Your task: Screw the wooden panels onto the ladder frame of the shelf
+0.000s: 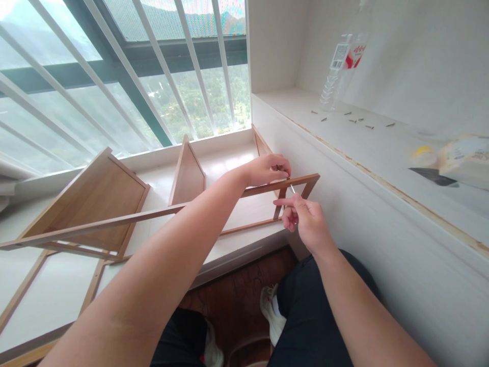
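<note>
Surroundings: items around the white ledge (382, 153)

On the ledge you see a clear plastic bottle (340, 66) at the far end, loose screws (355, 121) scattered just beside its base, and a crumpled bag (464, 160) nearer you; left of the ledge stands a barred window (114, 76).

The rack (114, 219) is light brown wood with paler grain; the ledge (229, 168) under it is white. The bottle (340, 66) is clear with a red and white label. The trousers (305, 306) are dark, the shoe (273, 311) white, the floor (237, 295) reddish brown
</note>
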`<state>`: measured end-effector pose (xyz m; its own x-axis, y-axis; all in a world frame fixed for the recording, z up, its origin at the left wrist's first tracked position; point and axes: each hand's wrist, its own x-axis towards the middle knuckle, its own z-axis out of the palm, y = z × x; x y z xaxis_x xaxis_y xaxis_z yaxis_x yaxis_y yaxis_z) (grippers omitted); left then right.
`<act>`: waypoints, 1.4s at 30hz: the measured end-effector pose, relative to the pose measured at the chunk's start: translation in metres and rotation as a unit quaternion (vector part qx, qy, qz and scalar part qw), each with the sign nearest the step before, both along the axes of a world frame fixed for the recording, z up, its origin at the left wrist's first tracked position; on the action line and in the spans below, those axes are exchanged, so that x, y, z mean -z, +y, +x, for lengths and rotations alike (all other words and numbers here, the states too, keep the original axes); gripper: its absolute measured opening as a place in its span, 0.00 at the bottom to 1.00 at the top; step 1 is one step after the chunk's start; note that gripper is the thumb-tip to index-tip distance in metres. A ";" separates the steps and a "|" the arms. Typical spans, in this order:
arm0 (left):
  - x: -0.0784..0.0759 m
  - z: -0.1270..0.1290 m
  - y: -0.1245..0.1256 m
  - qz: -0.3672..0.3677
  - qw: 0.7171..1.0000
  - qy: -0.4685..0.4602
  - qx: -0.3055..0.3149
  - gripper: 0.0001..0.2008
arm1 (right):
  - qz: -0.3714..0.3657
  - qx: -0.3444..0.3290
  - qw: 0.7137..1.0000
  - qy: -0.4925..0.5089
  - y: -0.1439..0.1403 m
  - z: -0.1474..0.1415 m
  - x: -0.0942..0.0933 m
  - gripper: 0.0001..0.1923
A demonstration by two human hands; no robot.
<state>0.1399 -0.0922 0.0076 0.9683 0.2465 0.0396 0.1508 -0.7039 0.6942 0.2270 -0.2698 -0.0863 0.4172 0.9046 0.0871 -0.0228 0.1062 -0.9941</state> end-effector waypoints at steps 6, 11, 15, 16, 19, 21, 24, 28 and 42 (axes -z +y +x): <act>-0.001 0.001 -0.002 0.008 1.000 -0.001 -0.003 0.10 | 0.029 -0.121 0.959 0.253 0.001 -0.008 -0.007 0.25; -0.002 0.000 -0.003 0.020 1.000 0.006 -0.011 0.11 | 0.030 -0.207 0.901 0.380 -0.002 -0.003 -0.014 0.20; -0.003 0.000 -0.004 0.021 1.000 0.006 -0.012 0.10 | 0.039 -0.218 0.889 0.400 -0.003 -0.003 -0.014 0.21; -0.003 0.000 -0.004 0.021 1.000 0.005 -0.012 0.10 | 0.041 -0.217 0.889 0.401 -0.003 -0.004 -0.013 0.21; -0.003 -0.001 -0.004 0.021 1.000 0.004 -0.013 0.10 | 0.043 -0.213 0.889 0.404 -0.002 -0.005 -0.013 0.21; -0.002 -0.001 -0.003 0.020 1.000 0.003 -0.014 0.10 | 0.045 -0.210 0.888 0.407 -0.002 -0.007 -0.013 0.21; -0.002 0.000 -0.003 0.016 1.000 0.001 -0.012 0.10 | 0.053 -0.201 0.888 0.410 -0.001 -0.009 -0.012 0.21; -0.001 0.000 -0.002 0.014 1.000 0.001 -0.011 0.10 | 0.070 -0.178 0.893 0.407 -0.001 -0.014 -0.012 0.21; 0.000 0.001 0.002 0.017 1.000 0.007 -0.008 0.10 | 0.102 -0.143 0.906 0.385 -0.001 -0.021 -0.009 0.21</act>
<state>0.1407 -0.0905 0.0071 0.9647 0.2608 0.0353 0.1713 -0.7239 0.6683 0.2064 -0.2710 -0.0772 0.1766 0.9832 0.0470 -0.7572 0.1662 -0.6317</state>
